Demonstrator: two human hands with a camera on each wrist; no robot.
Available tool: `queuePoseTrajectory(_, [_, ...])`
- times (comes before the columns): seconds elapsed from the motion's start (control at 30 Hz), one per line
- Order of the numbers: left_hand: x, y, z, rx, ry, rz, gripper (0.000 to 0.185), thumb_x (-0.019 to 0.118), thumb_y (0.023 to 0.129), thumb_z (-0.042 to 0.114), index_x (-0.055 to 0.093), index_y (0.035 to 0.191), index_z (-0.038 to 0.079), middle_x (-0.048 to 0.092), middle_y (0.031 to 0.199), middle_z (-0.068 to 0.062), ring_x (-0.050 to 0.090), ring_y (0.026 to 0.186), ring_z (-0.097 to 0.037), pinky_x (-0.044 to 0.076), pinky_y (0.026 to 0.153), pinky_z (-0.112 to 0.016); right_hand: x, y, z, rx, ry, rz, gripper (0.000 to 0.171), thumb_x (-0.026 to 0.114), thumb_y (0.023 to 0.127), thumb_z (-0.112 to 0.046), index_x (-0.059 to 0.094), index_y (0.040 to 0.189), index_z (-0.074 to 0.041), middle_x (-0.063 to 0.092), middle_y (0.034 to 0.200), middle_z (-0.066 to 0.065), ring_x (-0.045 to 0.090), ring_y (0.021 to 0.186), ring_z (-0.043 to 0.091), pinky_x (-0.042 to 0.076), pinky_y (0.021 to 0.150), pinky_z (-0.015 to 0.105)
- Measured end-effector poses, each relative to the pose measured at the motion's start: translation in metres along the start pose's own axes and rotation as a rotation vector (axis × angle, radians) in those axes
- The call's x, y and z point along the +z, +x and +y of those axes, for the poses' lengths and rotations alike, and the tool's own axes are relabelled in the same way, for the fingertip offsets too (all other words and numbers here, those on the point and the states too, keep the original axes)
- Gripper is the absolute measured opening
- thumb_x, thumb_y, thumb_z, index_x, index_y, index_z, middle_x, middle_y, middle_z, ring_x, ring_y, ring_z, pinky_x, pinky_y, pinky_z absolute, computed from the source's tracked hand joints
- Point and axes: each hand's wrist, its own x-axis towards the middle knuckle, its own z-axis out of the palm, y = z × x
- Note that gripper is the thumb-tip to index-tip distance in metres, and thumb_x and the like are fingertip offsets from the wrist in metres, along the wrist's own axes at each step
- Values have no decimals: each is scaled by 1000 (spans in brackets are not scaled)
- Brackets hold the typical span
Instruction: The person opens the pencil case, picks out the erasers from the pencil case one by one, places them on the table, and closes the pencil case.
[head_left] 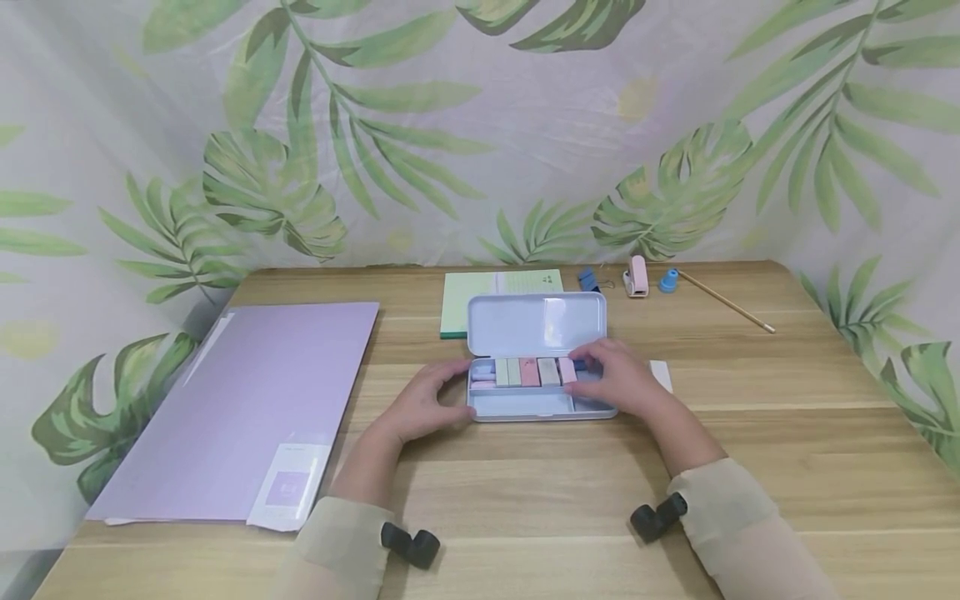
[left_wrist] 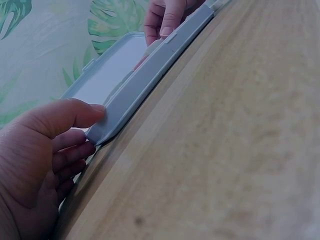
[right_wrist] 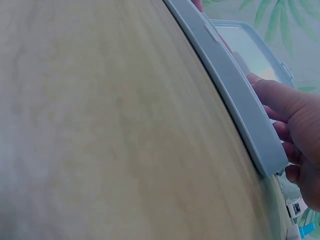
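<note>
Where the head view looks down on the wooden table, an open pale blue pencil case lies at its middle, lid raised toward the far side. The left hand grips the case's left end, thumb on the near rim. The right hand lies over the right end, its fingers bent down onto a row of pastel erasers in the far compartment; whether they pinch one cannot be told. A lilac folder lies to the left, a green notebook just beyond the lid, and a pink stapler and a thin wooden stick at the far right.

From the left wrist, the left hand has its thumb pressed on the corner of the case, fingers curled underneath; the right hand's fingertips reach in at the far end.

From the right wrist, the right hand curls over the case's edge, hiding what its fingers touch.
</note>
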Motion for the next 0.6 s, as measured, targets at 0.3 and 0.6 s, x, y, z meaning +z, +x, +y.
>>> queuePoseTrajectory(0.3, [1, 0, -1, -10, -3, -3, 77, 76, 76, 30, 47, 146, 14, 44, 152, -9, 34, 144, -31, 28, 120, -50, -3, -4, 7, 51, 126, 25, 56, 80, 78, -39, 61, 123, -12, 59, 116, 9, 52, 109, 27, 46, 97, 47])
queuePoseTrajectory(0.6, [0, 0, 0, -7, -4, -3, 77, 77, 76, 30, 47, 145, 13, 44, 152, -10, 35, 144, -31, 28, 120, -50, -31, -33, 40, 95, 132, 112, 62, 79, 80, -38, 57, 128, -5, 59, 121, 19, 51, 113, 35, 46, 95, 53])
